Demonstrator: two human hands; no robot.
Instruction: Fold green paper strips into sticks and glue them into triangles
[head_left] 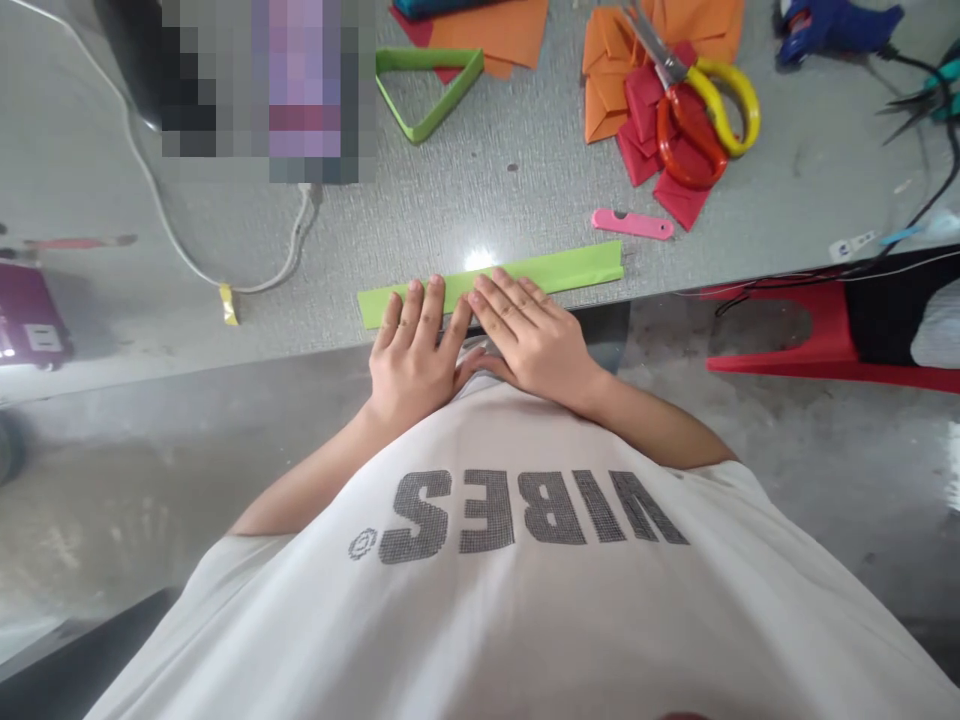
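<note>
A long folded strip of light green paper [577,268] lies along the front edge of the table. My left hand [415,350] rests on its left half, fingers stretched out and pressing it flat. Beside it, my right hand [536,335] lies on the middle of the strip with the fingers extended. The two hands nearly touch at the fingertips and thumbs. Both ends of the strip show past my hands. Farther back stands a green paper triangle [431,125], open in the middle.
Scissors [694,110] with red and yellow handles lie on folded red papers [686,200] and orange papers [606,100]. A pink cutter [632,224] sits nearer. At the right are a blue glue gun [836,28] and a red chair [817,340]. A white cable [150,180] curves at left.
</note>
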